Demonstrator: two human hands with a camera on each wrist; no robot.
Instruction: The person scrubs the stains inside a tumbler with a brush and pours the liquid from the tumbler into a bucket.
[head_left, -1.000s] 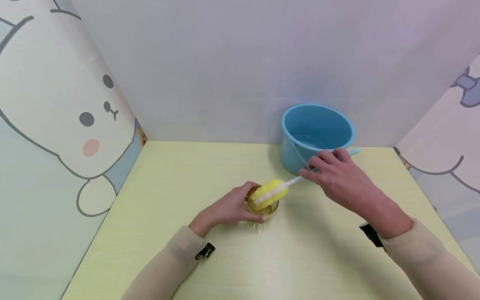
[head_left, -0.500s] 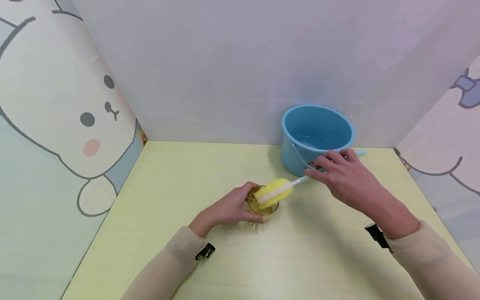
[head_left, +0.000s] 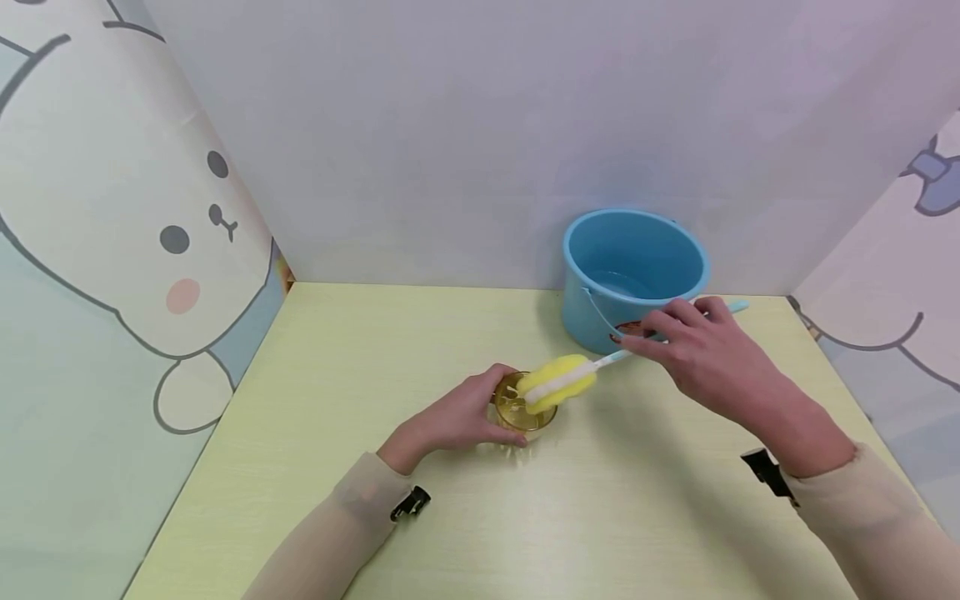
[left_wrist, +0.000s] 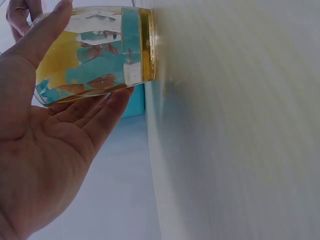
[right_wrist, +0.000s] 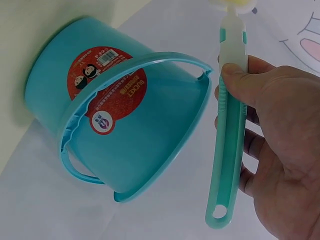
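A faceted amber drinking glass stands upright on the table. My left hand grips it round the side, thumb on the near side and fingers behind. With my right hand I pinch the pale teal handle of a sponge cup brush between thumb and fingers. The brush's yellow and white sponge head tilts down to the left over the mouth of the glass, its lower tip overlapping the opening in the head view.
A blue bucket with a red label stands at the back right, just behind my right hand, its bail hanging at the front. The pale yellow table ends at a plain back wall; cartoon-printed panels flank both sides.
My right hand has drawn the brush to the right and slightly up, so less of the sponge head lies over the glass. The left hand and glass have stayed in place.
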